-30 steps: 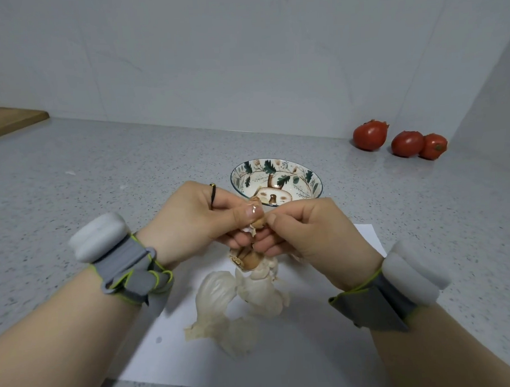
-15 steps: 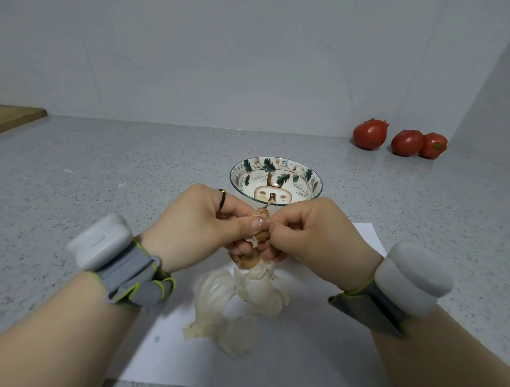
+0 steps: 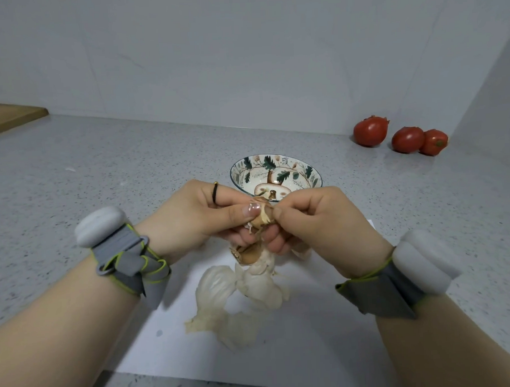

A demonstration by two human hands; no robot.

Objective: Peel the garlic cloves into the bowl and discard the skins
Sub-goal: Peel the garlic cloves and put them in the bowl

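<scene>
Over white paper (image 3: 313, 351), both hands' grip pinches a brownish, half-skinned garlic clove (image 3: 262, 218).

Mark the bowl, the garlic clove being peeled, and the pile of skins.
Bowl (image 3: 287, 162): head view, far inner wall near the rim.
Garlic clove (image 3: 262, 215): head view, exposed part between both thumbs.
Pile of skins (image 3: 217, 285): head view, large pale husk on the left.

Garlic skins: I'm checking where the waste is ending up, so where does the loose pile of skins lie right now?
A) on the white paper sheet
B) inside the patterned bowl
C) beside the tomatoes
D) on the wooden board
A: the pile of papery garlic skins lies on the white paper sheet, below both hands and nearer the camera than the patterned bowl.
</scene>
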